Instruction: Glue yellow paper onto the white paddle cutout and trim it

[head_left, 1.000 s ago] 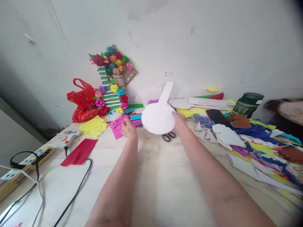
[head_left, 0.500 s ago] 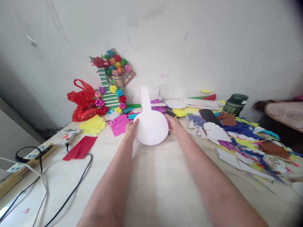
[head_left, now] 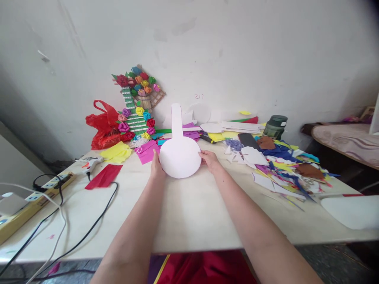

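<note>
Between my two hands stands a white paddle-shaped cutout [head_left: 180,157], its long neck pointing up and its round part at the bottom. My left hand [head_left: 156,163] grips the round part's left edge. On the opposite edge, my right hand [head_left: 209,160] holds it with the fingers partly behind. Just left of the cutout lies a sheet of magenta paper [head_left: 147,152]. Behind it, white pieces such as an oval cutout [head_left: 212,127] lie against the wall.
Paper flowers on a green stand [head_left: 137,122] lean by a red plastic bag [head_left: 103,128]. A glue gun [head_left: 91,163], red paper [head_left: 104,176] and power strip [head_left: 50,191] lie left. Scraps [head_left: 284,167], a phone [head_left: 248,141] and a dark green bottle [head_left: 275,127] occupy the right.
The view has shifted, now showing the table's front edge and more on the right. Both hands still hold the cutout, which appears slightly further left in the picture.
</note>
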Available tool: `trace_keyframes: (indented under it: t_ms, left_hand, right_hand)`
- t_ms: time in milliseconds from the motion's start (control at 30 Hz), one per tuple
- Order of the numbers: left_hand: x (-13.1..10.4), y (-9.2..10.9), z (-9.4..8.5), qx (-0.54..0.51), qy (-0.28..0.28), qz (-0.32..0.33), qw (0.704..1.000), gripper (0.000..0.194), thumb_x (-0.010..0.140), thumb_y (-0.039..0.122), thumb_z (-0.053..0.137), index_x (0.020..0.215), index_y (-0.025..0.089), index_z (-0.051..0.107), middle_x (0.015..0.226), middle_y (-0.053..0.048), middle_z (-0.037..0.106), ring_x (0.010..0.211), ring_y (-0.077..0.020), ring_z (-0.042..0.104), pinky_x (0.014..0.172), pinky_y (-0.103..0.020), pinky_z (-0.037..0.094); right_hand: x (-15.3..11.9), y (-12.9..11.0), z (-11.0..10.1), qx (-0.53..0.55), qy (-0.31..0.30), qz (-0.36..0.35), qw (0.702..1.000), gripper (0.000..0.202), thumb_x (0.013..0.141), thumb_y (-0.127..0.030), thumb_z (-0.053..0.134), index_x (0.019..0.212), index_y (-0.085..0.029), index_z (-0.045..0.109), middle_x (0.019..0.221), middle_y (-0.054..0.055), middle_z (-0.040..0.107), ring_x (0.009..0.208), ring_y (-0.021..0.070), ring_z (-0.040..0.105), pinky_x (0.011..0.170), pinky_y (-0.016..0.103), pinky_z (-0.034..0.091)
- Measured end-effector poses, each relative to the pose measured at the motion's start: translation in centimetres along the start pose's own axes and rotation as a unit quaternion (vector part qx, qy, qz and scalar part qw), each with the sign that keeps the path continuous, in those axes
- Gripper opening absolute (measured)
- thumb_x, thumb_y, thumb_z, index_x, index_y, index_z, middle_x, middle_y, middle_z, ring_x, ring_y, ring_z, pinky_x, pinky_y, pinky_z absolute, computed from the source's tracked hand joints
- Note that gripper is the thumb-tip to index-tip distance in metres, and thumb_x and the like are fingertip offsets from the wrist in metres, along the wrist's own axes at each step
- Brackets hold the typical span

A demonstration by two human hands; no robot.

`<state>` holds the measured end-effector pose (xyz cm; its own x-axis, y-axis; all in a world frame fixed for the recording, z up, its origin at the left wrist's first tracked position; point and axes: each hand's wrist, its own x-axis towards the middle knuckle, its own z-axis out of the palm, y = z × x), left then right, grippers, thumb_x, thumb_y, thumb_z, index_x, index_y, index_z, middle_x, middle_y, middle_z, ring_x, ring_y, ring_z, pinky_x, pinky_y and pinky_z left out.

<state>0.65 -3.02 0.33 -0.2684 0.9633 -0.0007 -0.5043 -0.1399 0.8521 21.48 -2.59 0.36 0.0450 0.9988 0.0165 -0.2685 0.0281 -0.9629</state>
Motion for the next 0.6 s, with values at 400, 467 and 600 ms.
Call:
trace_keyframes:
  t_ms: [400, 467, 600]
  left_hand:
    - [-0.6, -1.1, -0.9, 0.017, 0.045, 0.053, 0.997, 0.034, 0.068, 0.04, 0.063, 0.087, 0.012, 0.06, 0.088, -0.012, 0.066, 0.072, -0.0212, 0.063, 0.065, -0.034, 0.052]
    - [-0.7, -1.1, -1.0, 0.033, 0.039, 0.046, 0.998, 0.033, 0.069, 0.04, 0.062, 0.086, 0.012, 0.06, 0.083, -0.011, 0.066, 0.069, -0.0205, 0.063, 0.065, -0.033, 0.052]
    - [-0.6, -1.2, -1.3, 0.088, 0.048, 0.057, 0.993, 0.039, 0.068, 0.048, 0.059, 0.082, 0.012, 0.061, 0.074, -0.009, 0.065, 0.069, -0.0207, 0.062, 0.063, -0.031, 0.05]
  right_hand:
    - [-0.8, -0.5, -0.1, 0.03, -0.076, -0.029, 0.996, 0.027, 0.06, -0.034, 0.065, 0.08, -0.016, 0.061, 0.06, -0.003, 0.062, 0.05, 0.0118, 0.055, 0.045, 0.024, 0.045]
    - [-0.9, -0.4, 0.0, 0.021, -0.084, -0.02, 0.996, 0.025, 0.059, -0.032, 0.066, 0.077, -0.016, 0.06, 0.06, -0.002, 0.062, 0.05, 0.0118, 0.055, 0.045, 0.024, 0.045]
    - [-1.1, 0.1, 0.4, 0.009, -0.059, -0.007, 0.998, 0.021, 0.057, -0.024, 0.067, 0.075, -0.016, 0.059, 0.06, -0.002, 0.062, 0.049, 0.0114, 0.055, 0.044, 0.022, 0.044]
